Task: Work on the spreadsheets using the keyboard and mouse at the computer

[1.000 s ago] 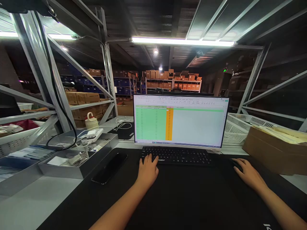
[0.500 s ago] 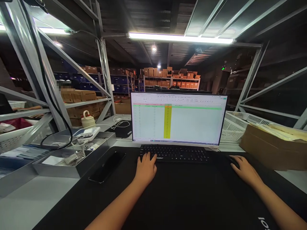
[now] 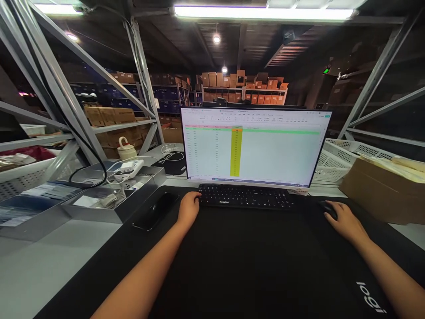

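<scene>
My left hand is at the left end of the black keyboard, fingers curled close together and touching its edge keys. Nothing shows in its grip. My right hand is closed over a black computer mouse, which its fingers partly hide. Behind the keyboard stands a monitor with a spreadsheet; one column is yellow, one row green. Both hands and the keyboard rest on a large black desk mat.
A black phone lies on the mat to the left. Beyond it are grey trays, a white power strip and a cream jug. At right sit a cardboard box and white baskets. Metal shelf posts frame the desk.
My left hand has slid left off the keyboard's nearer keys to its left end, its spread fingers now curled. The right hand stays on the mouse. The view has tilted down.
</scene>
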A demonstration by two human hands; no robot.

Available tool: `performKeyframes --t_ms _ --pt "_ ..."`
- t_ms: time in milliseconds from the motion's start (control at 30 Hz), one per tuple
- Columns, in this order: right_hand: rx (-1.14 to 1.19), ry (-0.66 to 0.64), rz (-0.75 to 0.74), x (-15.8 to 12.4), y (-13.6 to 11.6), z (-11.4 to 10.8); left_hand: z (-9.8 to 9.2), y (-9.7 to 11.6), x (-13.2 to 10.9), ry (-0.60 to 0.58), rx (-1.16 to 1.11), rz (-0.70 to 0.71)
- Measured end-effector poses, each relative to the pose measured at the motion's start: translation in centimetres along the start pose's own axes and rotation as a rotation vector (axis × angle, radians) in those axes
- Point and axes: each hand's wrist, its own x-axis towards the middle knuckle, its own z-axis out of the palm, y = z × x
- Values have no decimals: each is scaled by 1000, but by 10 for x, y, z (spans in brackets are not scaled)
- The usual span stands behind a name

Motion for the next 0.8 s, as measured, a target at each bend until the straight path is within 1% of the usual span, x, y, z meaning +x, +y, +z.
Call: performKeyframes --t_ms 100,200,300,367,433,467,500,567,633,700,733,800 --pt "7 15 -10 2 4 5 1 -15 6 14 -23 -74" --pt "4 20 -11 2 3 6 2 -21 9 1 -43 -94" --pt "-8 7 11 1 -6 -1 3 -25 13 -16 -35 -91" --pt "-28 24 13 0 -18 -12 3 -27 17 -27 -23 -94" --pt "-82 87 4 0 -38 -27 3 -28 20 -41 -15 -107" --pt "-114 109 -25 0 -52 -34 4 -29 21 -47 -13 -114" --pt "-127 102 -81 -1 -69 -40 4 -29 22 -52 -13 -120" --pt "-72 75 -176 -3 -109 -47 4 -30 24 -58 -10 -127" --pt "40 -23 -293 -7 -151 -44 4 -30 24 -64 -6 -127" --pt "113 -116 -380 -11 -186 -35 4 -30 24 -64 10 -120" --pt "126 -131 -391 -12 -199 -29 4 -30 24 -59 23 -116" --pt "132 -118 -393 -14 -216 -18 4 -30 23 -53 44 -103"
